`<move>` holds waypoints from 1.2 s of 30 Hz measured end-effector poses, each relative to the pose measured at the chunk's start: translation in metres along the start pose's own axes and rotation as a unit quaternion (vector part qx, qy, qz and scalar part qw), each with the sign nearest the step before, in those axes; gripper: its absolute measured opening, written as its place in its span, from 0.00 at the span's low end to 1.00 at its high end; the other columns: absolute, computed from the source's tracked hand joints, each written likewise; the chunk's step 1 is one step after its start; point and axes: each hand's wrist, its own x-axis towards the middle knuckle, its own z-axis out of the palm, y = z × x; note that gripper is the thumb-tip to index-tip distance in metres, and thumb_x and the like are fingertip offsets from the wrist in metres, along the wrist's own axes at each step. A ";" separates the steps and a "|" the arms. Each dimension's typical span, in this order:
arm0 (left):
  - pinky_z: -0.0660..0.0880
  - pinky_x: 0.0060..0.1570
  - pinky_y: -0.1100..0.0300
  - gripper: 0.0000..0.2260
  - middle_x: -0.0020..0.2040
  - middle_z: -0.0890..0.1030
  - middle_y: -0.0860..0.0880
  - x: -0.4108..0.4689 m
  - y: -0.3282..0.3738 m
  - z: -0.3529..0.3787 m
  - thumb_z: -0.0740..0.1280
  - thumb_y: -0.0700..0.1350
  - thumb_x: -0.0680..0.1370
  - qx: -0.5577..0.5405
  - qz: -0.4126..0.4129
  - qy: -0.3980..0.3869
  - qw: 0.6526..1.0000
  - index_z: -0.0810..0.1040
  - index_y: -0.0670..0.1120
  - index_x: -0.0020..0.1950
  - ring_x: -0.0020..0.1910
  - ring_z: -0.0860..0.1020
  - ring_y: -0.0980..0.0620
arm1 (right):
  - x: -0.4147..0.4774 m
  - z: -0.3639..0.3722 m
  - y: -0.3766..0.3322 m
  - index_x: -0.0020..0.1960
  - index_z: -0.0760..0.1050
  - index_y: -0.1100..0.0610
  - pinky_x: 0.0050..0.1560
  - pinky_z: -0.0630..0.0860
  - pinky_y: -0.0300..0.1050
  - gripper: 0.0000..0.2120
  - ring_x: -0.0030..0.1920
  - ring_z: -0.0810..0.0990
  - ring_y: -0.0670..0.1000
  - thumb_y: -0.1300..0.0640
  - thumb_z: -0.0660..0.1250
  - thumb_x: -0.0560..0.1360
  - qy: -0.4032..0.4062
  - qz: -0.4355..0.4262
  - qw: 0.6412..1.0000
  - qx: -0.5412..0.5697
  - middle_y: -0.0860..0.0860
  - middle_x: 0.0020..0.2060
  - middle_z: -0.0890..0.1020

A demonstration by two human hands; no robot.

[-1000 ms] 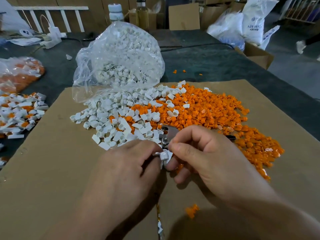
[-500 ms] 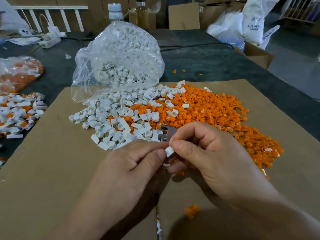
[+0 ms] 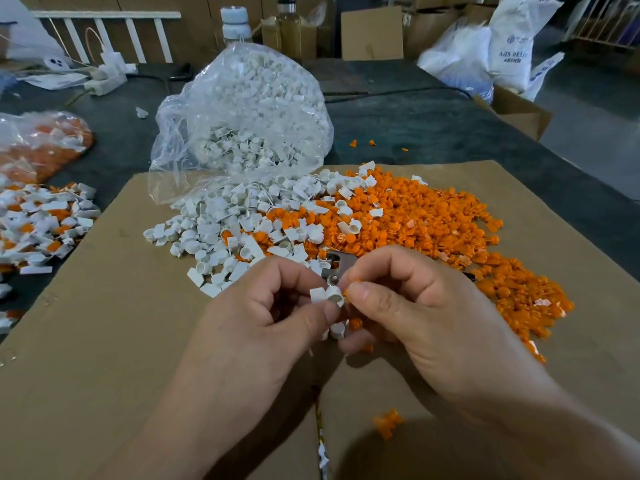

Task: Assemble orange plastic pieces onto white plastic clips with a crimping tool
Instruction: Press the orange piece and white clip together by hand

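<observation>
Half a second earlier the two thumbs had been pressed together over the part, which showed only as a sliver. Now the hands had drawn slightly apart and the white clip (image 3: 327, 295) stood exposed, its round cup facing the camera. A second earlier it had sat at the metal head of the crimping tool (image 3: 342, 263); now it was clear of the tool, which lay behind the fingers at the near edge of the heaps, mostly hidden.

The left hand (image 3: 263, 327) was curled narrow, pinching the white clip between thumb and forefinger, over the middle of the cardboard sheet (image 3: 104, 323). The right hand (image 3: 415, 313) was also curled tight, thumb and forefinger nipping an orange piece (image 3: 347, 294) just beside the clip's cup; whether the two touched could not be told. Below them, between the hands, another white part and an orange bit showed, but who held them could not be told.

Loose white clips (image 3: 235, 233) and orange pieces (image 3: 433, 230) spread across the far half of the cardboard, spilling from a clear bag (image 3: 242, 109) at its far edge. A heap of joined parts (image 3: 38, 223) lay at the left edge of the desk (image 3: 433, 126).
</observation>
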 end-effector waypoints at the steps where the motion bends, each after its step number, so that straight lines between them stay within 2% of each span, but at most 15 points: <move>1: 0.74 0.29 0.66 0.16 0.34 0.82 0.54 0.001 0.000 0.000 0.71 0.63 0.62 -0.027 -0.007 -0.002 1.000 0.82 0.59 0.46 0.30 0.77 0.59 | 0.000 -0.001 0.000 0.46 0.81 0.47 0.38 0.82 0.47 0.04 0.37 0.85 0.53 0.50 0.69 0.73 0.009 -0.001 1.000 -0.012 0.51 0.40 0.83; 3: 0.74 0.29 0.67 0.14 0.32 0.82 0.52 0.002 0.001 0.000 0.74 0.60 0.63 -0.076 -0.024 -0.015 0.997 0.83 0.56 0.44 0.29 0.78 0.58 | 0.002 -0.002 0.000 0.46 0.82 0.49 0.35 0.81 0.47 0.05 0.35 0.83 0.54 0.50 0.70 0.72 0.018 0.011 1.000 0.012 0.53 0.37 0.83; 6: 0.72 0.28 0.67 0.12 0.31 0.81 0.49 0.003 0.001 -0.001 0.82 0.54 0.64 -0.133 -0.035 -0.022 0.990 0.84 0.53 0.42 0.29 0.78 0.56 | 0.005 -0.003 -0.003 0.46 0.82 0.56 0.32 0.77 0.43 0.07 0.34 0.80 0.54 0.54 0.72 0.70 -0.008 0.070 0.982 0.177 0.57 0.35 0.81; 8: 0.73 0.28 0.65 0.12 0.32 0.81 0.49 0.004 0.000 -0.001 0.77 0.55 0.64 -0.151 -0.032 -0.019 0.988 0.84 0.52 0.43 0.29 0.79 0.55 | 0.006 -0.003 -0.005 0.47 0.82 0.61 0.29 0.77 0.42 0.09 0.33 0.80 0.52 0.57 0.73 0.69 -0.028 0.104 0.958 0.267 0.58 0.37 0.80; 10: 0.72 0.27 0.64 0.15 0.32 0.81 0.50 0.005 -0.002 -0.001 0.75 0.58 0.63 -0.162 -0.028 -0.011 0.986 0.84 0.52 0.44 0.30 0.78 0.54 | 0.005 -0.003 -0.006 0.50 0.81 0.63 0.28 0.78 0.41 0.09 0.33 0.80 0.52 0.60 0.71 0.71 -0.044 0.122 0.944 0.305 0.59 0.38 0.80; 15: 0.73 0.26 0.64 0.13 0.33 0.82 0.49 0.003 -0.003 0.001 0.75 0.57 0.65 -0.135 -0.021 0.002 0.991 0.85 0.54 0.45 0.30 0.79 0.55 | 0.005 -0.002 -0.007 0.52 0.79 0.65 0.29 0.78 0.41 0.10 0.33 0.80 0.51 0.62 0.68 0.73 -0.051 0.122 0.950 0.282 0.59 0.40 0.81; 20: 0.72 0.26 0.64 0.10 0.31 0.81 0.50 0.002 -0.002 0.002 0.74 0.57 0.66 -0.118 -0.009 0.006 0.993 0.84 0.55 0.45 0.29 0.79 0.55 | 0.005 -0.003 -0.006 0.51 0.80 0.63 0.28 0.77 0.40 0.09 0.33 0.80 0.51 0.61 0.69 0.73 -0.066 0.126 0.948 0.285 0.59 0.39 0.81; 27: 0.74 0.28 0.62 0.15 0.32 0.81 0.50 -0.001 -0.001 0.003 0.72 0.61 0.64 -0.119 0.022 0.009 0.993 0.84 0.56 0.46 0.31 0.80 0.52 | 0.005 -0.002 -0.004 0.50 0.82 0.61 0.27 0.77 0.40 0.08 0.32 0.79 0.50 0.59 0.70 0.73 -0.078 0.140 0.947 0.279 0.57 0.37 0.81; 36: 0.75 0.30 0.59 0.13 0.35 0.81 0.53 -0.005 0.000 0.004 0.71 0.62 0.67 -0.083 0.079 0.025 0.993 0.83 0.60 0.49 0.34 0.79 0.49 | 0.005 -0.004 -0.006 0.47 0.82 0.60 0.23 0.73 0.38 0.06 0.28 0.76 0.48 0.59 0.69 0.73 -0.109 0.173 0.926 0.317 0.55 0.35 0.80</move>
